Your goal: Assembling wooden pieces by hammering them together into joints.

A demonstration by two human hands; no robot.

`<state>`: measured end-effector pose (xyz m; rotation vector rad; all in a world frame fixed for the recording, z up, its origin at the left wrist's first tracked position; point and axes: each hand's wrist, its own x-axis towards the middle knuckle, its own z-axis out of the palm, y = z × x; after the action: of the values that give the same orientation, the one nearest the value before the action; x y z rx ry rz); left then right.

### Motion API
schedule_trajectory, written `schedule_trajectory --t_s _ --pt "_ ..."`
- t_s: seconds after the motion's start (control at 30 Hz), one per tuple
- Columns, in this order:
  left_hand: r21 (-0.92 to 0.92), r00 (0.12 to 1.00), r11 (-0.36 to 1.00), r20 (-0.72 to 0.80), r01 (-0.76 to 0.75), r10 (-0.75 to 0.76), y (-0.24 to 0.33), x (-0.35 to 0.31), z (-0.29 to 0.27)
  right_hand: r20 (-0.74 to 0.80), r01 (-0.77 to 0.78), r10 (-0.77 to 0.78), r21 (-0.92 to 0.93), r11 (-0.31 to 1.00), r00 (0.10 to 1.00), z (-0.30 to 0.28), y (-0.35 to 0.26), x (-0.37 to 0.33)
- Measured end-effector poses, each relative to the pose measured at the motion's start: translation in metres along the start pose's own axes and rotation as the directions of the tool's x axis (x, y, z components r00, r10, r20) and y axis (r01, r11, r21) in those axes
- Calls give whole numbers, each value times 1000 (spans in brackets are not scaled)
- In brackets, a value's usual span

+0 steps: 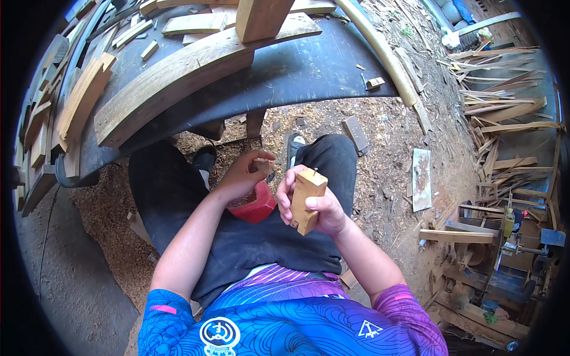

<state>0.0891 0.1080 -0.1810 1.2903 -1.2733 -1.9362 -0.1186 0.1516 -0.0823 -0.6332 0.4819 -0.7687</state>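
Note:
My right hand is closed around a rectangular light wooden block, thumb across its near face. A nail sticks up from the block's top end, and a dark notch shows at its lower end. Left of it, my left hand has its fingers curled; what they hold, if anything, I cannot make out. Just below that hand, a red plastic-looking object with an angled rim lies between my thighs, partly hidden by the hand and wrist.
Ahead stands a dark-topped table bearing a long curved wooden beam and several offcuts. A pole leans along its right edge. Wood shavings cover the ground. At the right are stacked wood strips and a wooden frame with tools.

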Motion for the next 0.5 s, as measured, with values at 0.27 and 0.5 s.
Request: schedule_trajectory --t_s 0.27,0.5 --pt "-467 978 863 -25 -194 206 10 -3 -3 -93 -2 4 30 1000 996 -6 5 -7" --pt "-233 966 937 -39 -259 257 8 -1 0 -143 65 -77 -89 994 987 -11 15 -7"
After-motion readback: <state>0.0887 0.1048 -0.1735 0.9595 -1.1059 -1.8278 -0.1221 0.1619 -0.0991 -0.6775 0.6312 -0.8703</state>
